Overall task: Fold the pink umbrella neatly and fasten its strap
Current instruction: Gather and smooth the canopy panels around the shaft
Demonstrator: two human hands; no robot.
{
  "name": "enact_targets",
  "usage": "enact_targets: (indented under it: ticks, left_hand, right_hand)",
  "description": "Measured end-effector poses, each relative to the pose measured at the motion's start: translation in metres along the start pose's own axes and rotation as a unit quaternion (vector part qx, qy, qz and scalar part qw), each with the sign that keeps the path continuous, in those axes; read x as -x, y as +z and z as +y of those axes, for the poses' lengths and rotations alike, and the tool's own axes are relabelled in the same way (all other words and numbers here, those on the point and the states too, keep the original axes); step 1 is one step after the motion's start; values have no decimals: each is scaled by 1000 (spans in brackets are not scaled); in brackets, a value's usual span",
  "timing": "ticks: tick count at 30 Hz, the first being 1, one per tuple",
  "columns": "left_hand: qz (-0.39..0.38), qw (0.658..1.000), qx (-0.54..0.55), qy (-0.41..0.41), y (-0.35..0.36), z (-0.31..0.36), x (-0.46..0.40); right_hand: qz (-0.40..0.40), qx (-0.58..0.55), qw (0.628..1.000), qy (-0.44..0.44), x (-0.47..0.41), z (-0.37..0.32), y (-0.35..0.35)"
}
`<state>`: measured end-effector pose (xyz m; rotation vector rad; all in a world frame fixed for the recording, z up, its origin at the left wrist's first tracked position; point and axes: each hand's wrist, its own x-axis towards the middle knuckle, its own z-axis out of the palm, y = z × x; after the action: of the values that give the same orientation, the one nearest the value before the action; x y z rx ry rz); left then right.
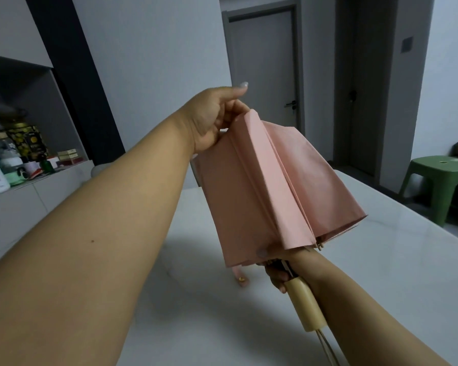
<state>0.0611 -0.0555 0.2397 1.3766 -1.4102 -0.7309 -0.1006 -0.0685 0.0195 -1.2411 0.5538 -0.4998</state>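
So the pink umbrella (270,186) is collapsed but far from tidy: it is held up in the air above the white table (381,273), tip end pointing away and up, with its panels hanging in loose, broad pleats that flare out toward the rib ends. The left hand (212,120) pinches the far edge of one pleat between thumb and fingers near the top of the canopy, apparently pulling that fold straight. The right hand (278,273) is curled round the shaft just where the canopy ends, above the pale wooden handle (302,305), and a fingertip presses on the fabric hem. A cord loop trails off the handle's end at the bottom of the frame. The strap (239,278) seems to be the pink tab with a small gold snap hanging below the canopy's lower edge, though it is blurred and partly hidden, so I can't be sure. It is plainly not wrapped round anything. As I judge it, the closing is done and the pleat-straightening has just begun; the rest of the panels need smoothing and laying one way, then rolling tight around the shaft, and only then can the strap go round and snap shut.
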Motion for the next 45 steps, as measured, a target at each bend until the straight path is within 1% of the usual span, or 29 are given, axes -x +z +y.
enact_targets:
  ticks: [2,4,6,8,9,11,12,15,17,19,22,23,26,28,32,35,37,39,40,42,44,45]
  left_hand:
    - [-4,998,-57,-1,-2,-2,3]
    - [16,994,-105,10,-1,-4,2]
    - [41,996,-72,15,0,-4,1]
    - [40,998,-46,3,0,-2,1]
    - [34,997,-73,-6,-1,-2,1]
    - [27,986,-163,-22,-1,-2,1]
    - [27,983,-177,-28,0,-3,2]
    - [14,996,-89,-12,-1,-5,2]
    - [4,997,-72,7,-4,-9,1]
    - [23,998,-49,15,-3,-12,0]
    - [71,994,76,23,-2,-13,1]
    - [81,993,80,24,-3,-14,-1]
    - [119,990,-69,30,-5,-19,-4]
    - [132,982,-133,26,-3,-18,-7]
    - [122,968,-219,-4,3,-16,-7]
    - [105,966,-235,-27,6,-15,-4]
    - [84,971,-225,-3,7,-14,-3]
    - [61,984,-167,29,8,-11,-3]
    - [58,989,-133,29,8,-10,-1]
    - [68,995,-69,13,8,-9,-1]
    - [94,996,-6,0,8,-8,-1]
    - [111,994,4,-2,8,-7,0]
  right_hand:
    - [-8,-4,1000,3,0,0,0]
    - [-12,-4,1000,0,1,0,0]
    - [-20,-15,1000,-15,0,1,0]
    - [-27,-31,999,-26,-2,3,1]
    - [-29,-34,999,-26,-2,3,1]
    - [-31,-47,998,-25,-4,6,0]
    - [-29,-52,998,-27,-4,5,0]
    - [-21,-55,998,-12,-7,8,-1]
    - [-24,-65,998,0,-7,7,-2]
    - [-39,-78,996,1,-6,5,-1]
    - [-56,-103,993,-3,-2,2,2]
    - [-60,-115,992,-7,-2,2,2]
    - [-53,-115,992,-13,-3,2,1]
    - [-39,-91,995,-18,-4,3,-1]
    - [-13,-12,1000,-23,-1,4,-2]
    - [-35,44,998,-14,2,4,0]
    - [-44,46,998,-15,2,6,3]
    - [-47,32,998,-19,3,7,5]
    - [-46,31,998,-18,2,7,5]
    - [-40,37,998,-12,2,5,4]
    - [-27,39,999,-3,1,4,2]
    - [-23,34,999,0,0,4,1]
